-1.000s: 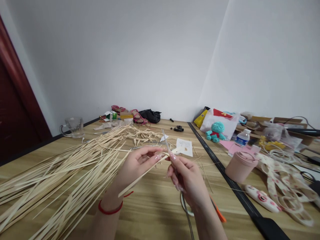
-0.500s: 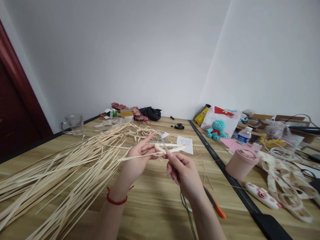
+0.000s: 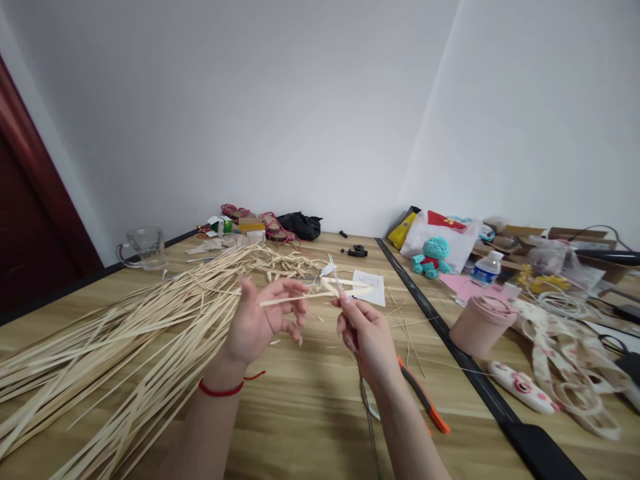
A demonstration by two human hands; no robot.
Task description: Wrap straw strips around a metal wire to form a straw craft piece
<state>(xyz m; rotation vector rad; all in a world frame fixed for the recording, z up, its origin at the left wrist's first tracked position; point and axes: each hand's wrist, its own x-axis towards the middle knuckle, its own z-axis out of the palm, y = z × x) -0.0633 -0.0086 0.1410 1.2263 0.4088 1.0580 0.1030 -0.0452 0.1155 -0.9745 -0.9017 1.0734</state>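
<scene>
My right hand [image 3: 367, 337] is closed, pinching thin grey metal wires [image 3: 334, 270] together with a pale flat strip [image 3: 285, 300] of straw-like material. The wires stick up above the fingertips, and wire also hangs below the hand. Folded into a narrow loop, the strip reaches right over a white paper and left across my left hand. My left hand [image 3: 257, 323] has its palm turned up and its fingers apart; the strip's free end passes in front of them, apparently not gripped. Beside my left hand spreads a big bundle of pale strips [image 3: 150, 327].
Orange-handled pliers [image 3: 425, 397] lie by my right forearm. A glass mug [image 3: 146, 248] stands far left. Farther right are a pink container [image 3: 483, 327], a water bottle [image 3: 487, 269], a turquoise crocheted toy [image 3: 434, 257] and a patterned ribbon [image 3: 560, 373]. A black strip [image 3: 440, 323] crosses the table.
My left hand has moved left and down, away from the right fingertips, and its fingers have opened off the strip. My right hand keeps its pinch with the wires nearly unmoved.
</scene>
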